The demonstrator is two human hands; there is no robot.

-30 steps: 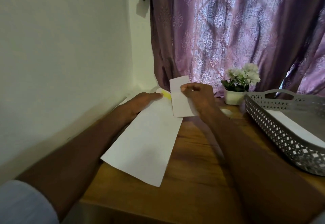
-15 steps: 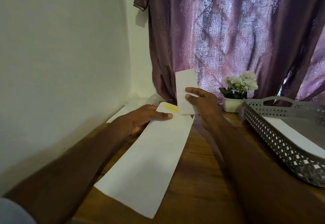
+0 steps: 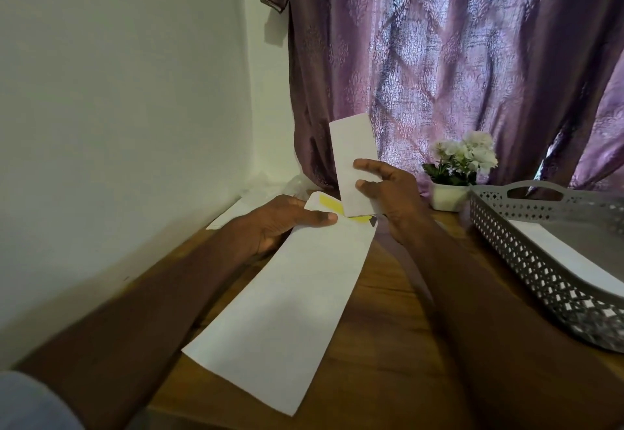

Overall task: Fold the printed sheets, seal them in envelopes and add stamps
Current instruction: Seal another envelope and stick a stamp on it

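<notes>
A long white envelope point(image 3: 287, 308) lies slantwise on the wooden table point(image 3: 388, 345), its open flap with a yellow strip at the far end. My left hand point(image 3: 287, 223) grips the envelope near its mouth, thumb on top. My right hand point(image 3: 388, 196) holds a folded white sheet point(image 3: 351, 156) upright, its lower end at the envelope's mouth. Whether the sheet's end is inside the envelope cannot be told.
A grey perforated basket point(image 3: 526, 260) with white paper in it stands at the right. A small white pot of white flowers point(image 3: 452, 176) sits by the purple curtain. More white papers point(image 3: 233, 213) lie along the wall at the far left corner.
My right hand has turned the folded sheet more upright and brought its lower end to the envelope's mouth. The envelope has slid nearer to me, and my left hand still grips it.
</notes>
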